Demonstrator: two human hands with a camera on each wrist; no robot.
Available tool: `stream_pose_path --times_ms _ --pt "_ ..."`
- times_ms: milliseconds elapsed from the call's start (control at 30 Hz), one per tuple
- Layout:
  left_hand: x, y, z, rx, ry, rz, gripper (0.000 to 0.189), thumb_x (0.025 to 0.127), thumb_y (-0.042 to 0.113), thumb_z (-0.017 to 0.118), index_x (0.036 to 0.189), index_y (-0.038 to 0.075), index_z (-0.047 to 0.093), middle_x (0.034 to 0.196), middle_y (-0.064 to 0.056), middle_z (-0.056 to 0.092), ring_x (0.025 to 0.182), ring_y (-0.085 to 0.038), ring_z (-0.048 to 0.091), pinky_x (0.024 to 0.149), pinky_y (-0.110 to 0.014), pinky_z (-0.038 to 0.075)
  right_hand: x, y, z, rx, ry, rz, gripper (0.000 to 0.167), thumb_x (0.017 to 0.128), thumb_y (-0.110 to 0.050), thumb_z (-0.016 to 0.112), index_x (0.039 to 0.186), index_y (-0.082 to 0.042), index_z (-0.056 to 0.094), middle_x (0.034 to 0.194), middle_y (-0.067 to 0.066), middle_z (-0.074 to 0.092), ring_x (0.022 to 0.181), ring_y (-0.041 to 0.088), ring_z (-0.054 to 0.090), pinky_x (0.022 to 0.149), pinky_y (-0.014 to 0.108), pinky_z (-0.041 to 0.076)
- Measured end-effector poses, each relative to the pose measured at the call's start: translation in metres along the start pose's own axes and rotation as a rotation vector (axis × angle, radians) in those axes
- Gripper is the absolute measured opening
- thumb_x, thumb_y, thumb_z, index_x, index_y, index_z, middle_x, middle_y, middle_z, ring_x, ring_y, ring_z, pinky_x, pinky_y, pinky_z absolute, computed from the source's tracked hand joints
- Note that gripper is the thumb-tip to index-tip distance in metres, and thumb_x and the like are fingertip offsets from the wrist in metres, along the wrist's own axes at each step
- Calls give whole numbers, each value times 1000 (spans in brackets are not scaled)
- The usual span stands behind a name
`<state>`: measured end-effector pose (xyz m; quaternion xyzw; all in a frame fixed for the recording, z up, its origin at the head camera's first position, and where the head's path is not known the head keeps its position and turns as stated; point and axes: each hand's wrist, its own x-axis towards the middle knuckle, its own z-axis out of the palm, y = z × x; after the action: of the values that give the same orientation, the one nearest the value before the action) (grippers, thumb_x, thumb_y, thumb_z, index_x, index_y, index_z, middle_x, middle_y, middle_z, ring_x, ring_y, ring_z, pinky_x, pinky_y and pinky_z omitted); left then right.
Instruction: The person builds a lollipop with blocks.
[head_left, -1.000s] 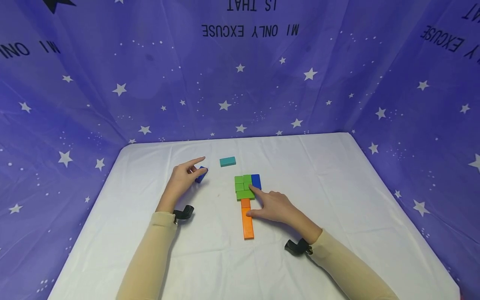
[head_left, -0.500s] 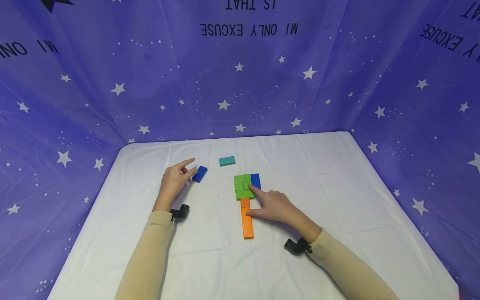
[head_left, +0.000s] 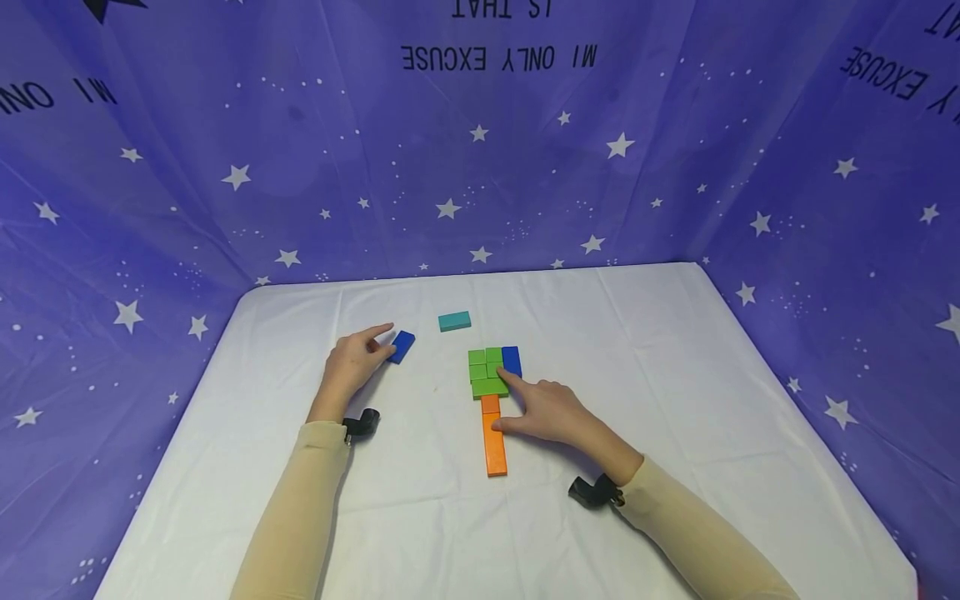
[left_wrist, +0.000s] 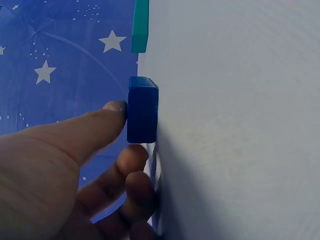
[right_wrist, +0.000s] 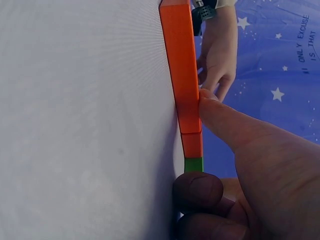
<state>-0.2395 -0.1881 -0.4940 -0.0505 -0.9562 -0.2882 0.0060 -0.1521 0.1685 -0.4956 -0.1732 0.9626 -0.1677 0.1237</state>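
On the white cloth, a loose blue block (head_left: 402,347) lies flat and slanted, left of the other blocks. My left hand (head_left: 350,362) is beside it, the thumb tip touching the blue block (left_wrist: 142,112); the index finger reaches past it without gripping. My right hand (head_left: 553,410) rests over a flat tree-like arrangement. Its index fingertip touches the green blocks (head_left: 477,372) and its thumb touches the long orange block (head_left: 496,457). A small orange block (head_left: 490,404) joins the two colours. Against the greens' right side sits a second blue block (head_left: 512,360), its lower end partly behind the index finger.
A teal block (head_left: 454,322) lies farther back, between the loose blue block and the arrangement. The cloth-covered table (head_left: 637,333) ends at a purple star-patterned curtain (head_left: 525,183) behind and at the sides.
My left hand has drawn back leftward from the loose blue block, its fingers coming off it, then edged slightly right so the thumb touches it. My right hand has stayed in place.
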Motion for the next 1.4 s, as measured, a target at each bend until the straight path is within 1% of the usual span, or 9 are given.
stream_pose_path --times_ms 200,333,467,633,767,967,1167,1267,1400 --pt "0 3 -1 -24 -89 -14 58 101 37 72 153 17 59 100 -10 74 78 -21 58 73 -34 45 0 1 2 -2 0 1 101 84 -74 73 166 -28 38 69 -1 58 71 19 55 64 33 41" --pt "0 5 -1 -34 -166 -13 66 99 42 74 156 16 54 95 -6 71 80 -19 56 78 -36 45 1 1 3 -3 -2 3 101 84 -75 73 166 -28 38 69 -2 57 71 19 54 64 33 41" --pt "0 6 -3 -55 -212 0 76 93 40 80 158 13 52 91 -3 69 82 -19 57 85 -39 45 1 1 2 -4 -1 5 100 84 -75 73 166 -28 38 67 -1 57 70 19 54 64 33 41" --pt "1 3 -4 -90 -222 19 75 91 28 82 157 10 52 90 -2 69 82 -17 58 83 -36 44 0 1 1 -4 4 4 100 84 -74 73 166 -28 39 66 0 56 70 19 54 63 33 41" --pt "1 1 -4 -98 -214 28 72 91 24 81 155 9 54 90 -3 70 81 -17 58 80 -33 43 0 1 1 -5 8 3 99 85 -74 74 166 -28 39 67 -1 57 70 19 55 63 33 41" --pt "0 4 -3 -101 -203 22 71 89 29 83 152 10 57 89 -2 69 79 -17 58 80 -34 44 0 0 1 -7 7 2 100 85 -74 73 166 -28 39 67 -1 57 70 19 54 63 32 41" --pt "-1 10 -1 -130 -197 -8 72 87 34 86 149 10 58 90 -2 66 81 -19 58 86 -37 46 1 1 1 1 8 -6 100 85 -74 73 166 -27 39 65 0 54 67 20 51 60 32 38" --pt "0 13 1 -180 -196 12 72 86 33 88 147 10 59 89 -2 65 80 -18 57 86 -37 46 0 1 1 0 6 -8 100 85 -74 73 166 -27 39 64 0 54 66 19 51 60 32 38" --pt "1 17 5 -253 -187 61 70 84 30 91 144 12 60 86 -1 65 73 -17 57 81 -35 48 0 1 1 5 3 -7 100 85 -73 74 166 -27 39 65 0 55 67 20 52 60 32 38"
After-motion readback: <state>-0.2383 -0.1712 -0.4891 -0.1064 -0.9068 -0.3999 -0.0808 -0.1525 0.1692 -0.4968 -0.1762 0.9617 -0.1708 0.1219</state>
